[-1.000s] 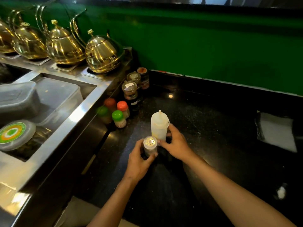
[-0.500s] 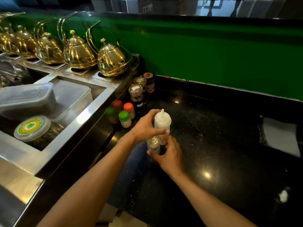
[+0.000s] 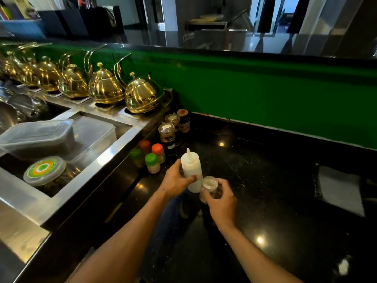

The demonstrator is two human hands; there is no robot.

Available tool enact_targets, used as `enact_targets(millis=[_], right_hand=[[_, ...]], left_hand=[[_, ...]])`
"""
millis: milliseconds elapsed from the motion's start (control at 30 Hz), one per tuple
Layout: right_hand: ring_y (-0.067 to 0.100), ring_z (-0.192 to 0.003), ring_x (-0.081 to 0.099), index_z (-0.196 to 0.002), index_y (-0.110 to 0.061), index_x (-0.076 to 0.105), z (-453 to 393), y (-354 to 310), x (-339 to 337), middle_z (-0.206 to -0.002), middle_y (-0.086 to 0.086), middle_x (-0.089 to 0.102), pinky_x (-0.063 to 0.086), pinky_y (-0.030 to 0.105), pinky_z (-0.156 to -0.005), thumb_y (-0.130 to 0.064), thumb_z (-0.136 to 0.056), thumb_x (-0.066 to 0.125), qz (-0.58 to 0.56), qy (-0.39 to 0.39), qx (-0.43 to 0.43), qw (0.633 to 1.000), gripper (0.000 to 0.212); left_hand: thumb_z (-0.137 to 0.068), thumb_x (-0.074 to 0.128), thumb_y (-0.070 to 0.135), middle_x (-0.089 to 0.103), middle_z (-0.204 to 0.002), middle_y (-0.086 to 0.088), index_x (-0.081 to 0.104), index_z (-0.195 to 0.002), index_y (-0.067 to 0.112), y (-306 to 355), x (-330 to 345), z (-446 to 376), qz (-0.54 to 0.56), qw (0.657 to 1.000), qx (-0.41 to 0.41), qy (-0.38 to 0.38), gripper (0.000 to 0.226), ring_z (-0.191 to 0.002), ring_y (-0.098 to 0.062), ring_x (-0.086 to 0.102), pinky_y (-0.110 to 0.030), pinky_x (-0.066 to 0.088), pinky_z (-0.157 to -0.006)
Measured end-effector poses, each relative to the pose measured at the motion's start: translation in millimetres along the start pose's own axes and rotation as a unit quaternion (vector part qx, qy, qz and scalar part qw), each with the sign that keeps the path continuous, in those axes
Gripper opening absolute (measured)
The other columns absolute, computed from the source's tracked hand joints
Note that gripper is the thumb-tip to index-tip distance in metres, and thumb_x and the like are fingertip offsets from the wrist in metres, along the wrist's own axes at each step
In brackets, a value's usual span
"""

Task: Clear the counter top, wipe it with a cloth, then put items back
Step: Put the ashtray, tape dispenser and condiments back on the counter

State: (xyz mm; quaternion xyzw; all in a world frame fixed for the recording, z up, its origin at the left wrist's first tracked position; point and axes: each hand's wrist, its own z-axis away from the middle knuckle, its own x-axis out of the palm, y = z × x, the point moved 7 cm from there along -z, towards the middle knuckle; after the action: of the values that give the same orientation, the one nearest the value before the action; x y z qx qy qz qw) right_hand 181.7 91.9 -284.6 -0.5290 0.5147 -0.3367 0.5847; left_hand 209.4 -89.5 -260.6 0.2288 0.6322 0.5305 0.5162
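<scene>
head: I see left hand [image 3: 177, 181] grasping white squeeze bottle [image 3: 191, 168], right hand [image 3: 221, 203] grasping clear shaker jar [image 3: 209, 188], both over black table [image 3: 275, 201] | capped spice jars [image 3: 155, 160] left, just beside | gold kettles [image 3: 106, 86] behind | white cloth [image 3: 340, 190] far right

The squeeze bottle [image 3: 191, 172] in the left hand [image 3: 175, 180] is milky white, and the tabletop [image 3: 265, 201] under both hands is glossy black with pale flecks. Beyond the left hand stand green-capped [image 3: 151, 159] and orange-capped [image 3: 157, 149] jars, gold kettles [image 3: 142, 94] and a plain green wall [image 3: 265, 94].
</scene>
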Motion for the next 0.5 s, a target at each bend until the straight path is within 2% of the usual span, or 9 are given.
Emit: enact_targets(millis=[67, 133, 200, 300, 400, 500], right_hand=[[-0.011, -0.099, 0.059, -0.11, -0.032, 0.059, -19, -16, -15, -0.102, -0.021, 0.064, 0.051, 0.01, -0.081, -0.017, -0.08, 0.076, -0.022, 0.002, -0.024, 0.999, 0.038], [-0.01, -0.096, 0.061, -0.109, -0.029, 0.061, -40, -38, -27, -0.102, -0.02, 0.065, 0.05, 0.009, -0.077, -0.019, -0.078, 0.078, -0.038, 0.009, -0.05, 0.998, 0.037], [-0.004, -0.094, 0.064, -0.108, -0.026, 0.064, -65, -71, -38, -0.102, -0.015, 0.068, 0.051, 0.011, -0.075, -0.022, -0.076, 0.08, -0.065, 0.02, -0.082, 0.994, 0.036], [0.004, -0.093, 0.068, -0.109, -0.021, 0.068, -106, -135, -50, -0.102, -0.008, 0.071, 0.056, 0.022, -0.075, -0.022, -0.077, 0.08, -0.098, 0.025, -0.137, 0.985, 0.034], [0.008, -0.091, 0.069, -0.109, -0.018, 0.068, -147, -208, -60, -0.102, -0.005, 0.072, 0.057, 0.026, -0.072, -0.021, -0.077, 0.08, -0.112, 0.025, -0.188, 0.975, 0.034], [0.007, -0.089, 0.068, -0.109, -0.02, 0.066, -184, -278, -65, -0.102, -0.005, 0.071, 0.055, 0.019, -0.066, -0.024, -0.077, 0.079, -0.101, 0.03, -0.234, 0.967, 0.034]], left_hand=[[-0.079, 0.079, 0.026, 0.055, -0.131, 0.008, 0.045, -0.137, 0.026, 19, -2, 0, 0.034, 0.999, 0.03, 0.017, 0.067, -0.122, -0.014, 0.053, -0.021, 0.049, -0.087], [-0.076, 0.081, 0.03, 0.059, -0.128, 0.009, 0.049, -0.136, 0.026, 48, -8, -3, 0.058, 0.996, 0.067, 0.03, 0.067, -0.116, -0.011, 0.057, -0.025, 0.053, -0.087], [-0.074, 0.083, 0.033, 0.061, -0.124, 0.01, 0.05, -0.134, 0.025, 86, -19, -11, 0.08, 0.991, 0.101, 0.039, 0.069, -0.109, -0.008, 0.061, -0.027, 0.057, -0.083], [-0.073, 0.083, 0.03, 0.06, -0.116, 0.013, 0.049, -0.127, 0.024, 156, -45, -34, 0.093, 0.982, 0.152, 0.06, 0.064, -0.102, -0.007, 0.061, -0.019, 0.056, -0.072], [-0.071, 0.083, 0.036, 0.06, -0.113, 0.01, 0.049, -0.123, 0.023, 227, -79, -63, 0.107, 0.972, 0.188, 0.085, 0.063, -0.1, -0.008, 0.062, -0.027, 0.057, -0.074], [-0.072, 0.081, 0.041, 0.058, -0.108, 0.014, 0.049, -0.12, 0.026, 292, -112, -91, 0.098, 0.962, 0.236, 0.099, 0.06, -0.098, -0.007, 0.061, -0.029, 0.055, -0.077]])
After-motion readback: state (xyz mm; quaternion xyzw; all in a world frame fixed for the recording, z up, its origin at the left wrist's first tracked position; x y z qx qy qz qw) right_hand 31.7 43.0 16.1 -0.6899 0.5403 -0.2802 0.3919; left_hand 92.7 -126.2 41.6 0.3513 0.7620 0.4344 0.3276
